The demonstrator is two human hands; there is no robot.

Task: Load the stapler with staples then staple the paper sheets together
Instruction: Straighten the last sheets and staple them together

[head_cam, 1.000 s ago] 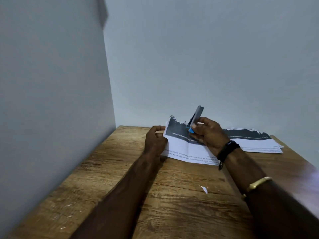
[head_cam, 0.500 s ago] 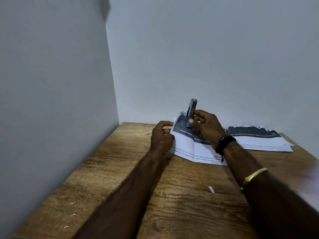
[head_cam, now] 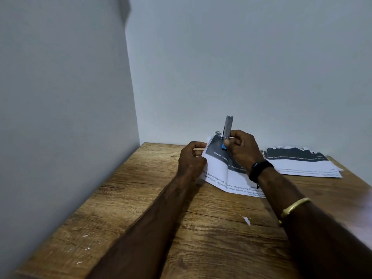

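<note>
Near the table's far edge my right hand (head_cam: 242, 149) grips a small stapler (head_cam: 228, 127). Its grey metal arm stands nearly upright above my fingers, and a bit of its blue body shows below them. The stapler sits over the dark-printed top corner of a set of paper sheets (head_cam: 221, 174). My left hand (head_cam: 191, 161) pinches the left edge of those sheets and lifts it off the wood. The stapler's jaw and any staples are hidden behind my fingers.
A second stack of printed sheets (head_cam: 302, 165) lies to the right by the back wall. A white paper scrap (head_cam: 247, 220) and small flecks lie on the wooden table (head_cam: 141, 198). Grey walls close in at the left and the back.
The stapler's metal arm has swung from a rightward tilt to nearly upright. Both hands keep their hold on the sheets and stapler; the view has shifted slightly.
</note>
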